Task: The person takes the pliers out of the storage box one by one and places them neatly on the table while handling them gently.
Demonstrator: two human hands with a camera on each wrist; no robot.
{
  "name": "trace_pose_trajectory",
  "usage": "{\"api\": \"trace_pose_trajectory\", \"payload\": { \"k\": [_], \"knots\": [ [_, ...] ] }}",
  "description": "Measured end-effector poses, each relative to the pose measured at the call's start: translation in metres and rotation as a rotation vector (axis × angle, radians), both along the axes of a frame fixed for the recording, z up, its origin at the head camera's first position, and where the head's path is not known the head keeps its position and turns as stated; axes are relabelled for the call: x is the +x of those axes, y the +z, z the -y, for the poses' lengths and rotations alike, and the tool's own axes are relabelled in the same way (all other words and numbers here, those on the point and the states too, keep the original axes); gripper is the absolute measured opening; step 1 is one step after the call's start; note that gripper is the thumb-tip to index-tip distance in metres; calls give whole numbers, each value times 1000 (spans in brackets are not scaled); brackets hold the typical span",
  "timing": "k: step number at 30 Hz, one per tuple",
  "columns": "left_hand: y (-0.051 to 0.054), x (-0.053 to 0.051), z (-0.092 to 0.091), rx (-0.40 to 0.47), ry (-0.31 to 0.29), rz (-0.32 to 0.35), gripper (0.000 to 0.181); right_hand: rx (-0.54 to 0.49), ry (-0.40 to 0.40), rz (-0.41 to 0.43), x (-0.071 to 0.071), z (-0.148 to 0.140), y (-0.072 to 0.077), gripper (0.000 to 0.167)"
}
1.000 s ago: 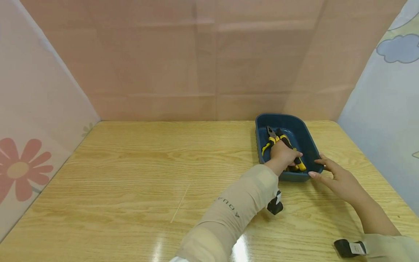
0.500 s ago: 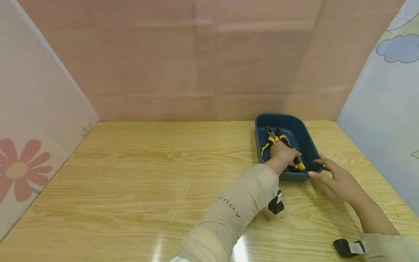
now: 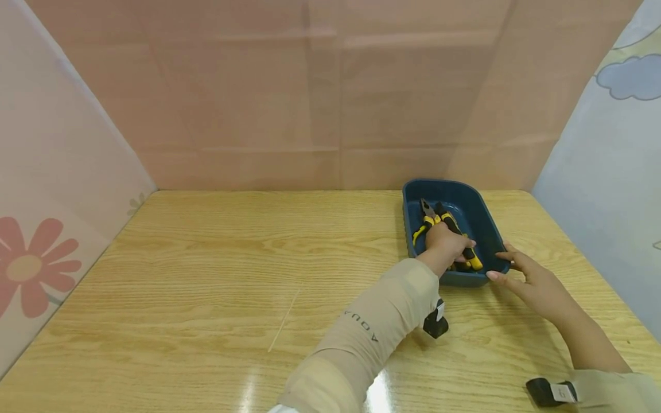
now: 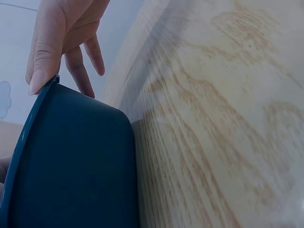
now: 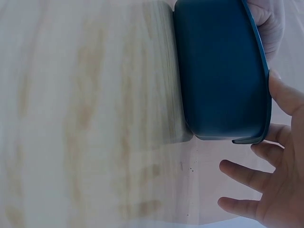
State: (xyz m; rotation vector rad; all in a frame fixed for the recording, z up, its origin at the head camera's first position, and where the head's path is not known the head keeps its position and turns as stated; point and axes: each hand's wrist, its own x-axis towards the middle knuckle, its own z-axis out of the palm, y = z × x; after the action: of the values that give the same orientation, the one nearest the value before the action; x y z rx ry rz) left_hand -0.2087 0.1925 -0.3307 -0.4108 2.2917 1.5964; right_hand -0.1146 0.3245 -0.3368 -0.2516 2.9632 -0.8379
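bin [image 3: 466,280] and surroundings: no clear change over the last second; the handling looks paused
walls [image 3: 325,97]: pinkish far, flower-printed left, cloud-printed right
table [image 3: 206,246]: pale wood grain, bin upright at far right
right hand [image 3: 539,289]: thumb and fingers clamped on the bin's near right corner
left hand [image 3: 446,245]: over the pliers [image 3: 429,220]; fingers hidden, cannot tell whether clamped
pliers: yellow-and-black, inside the bin

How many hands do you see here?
2: the left hand inside the blue bin over the pliers, and the right hand holding the bin's near right corner. None seems hidden.
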Motion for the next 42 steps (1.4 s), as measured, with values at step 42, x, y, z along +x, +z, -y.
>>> {"api": "trace_pose_trajectory", "payload": {
  "k": [42],
  "knots": [
    [-7,-3,0,271,104,45,52,2,-6,6,-2,-1,-2,56]
  ]
}}
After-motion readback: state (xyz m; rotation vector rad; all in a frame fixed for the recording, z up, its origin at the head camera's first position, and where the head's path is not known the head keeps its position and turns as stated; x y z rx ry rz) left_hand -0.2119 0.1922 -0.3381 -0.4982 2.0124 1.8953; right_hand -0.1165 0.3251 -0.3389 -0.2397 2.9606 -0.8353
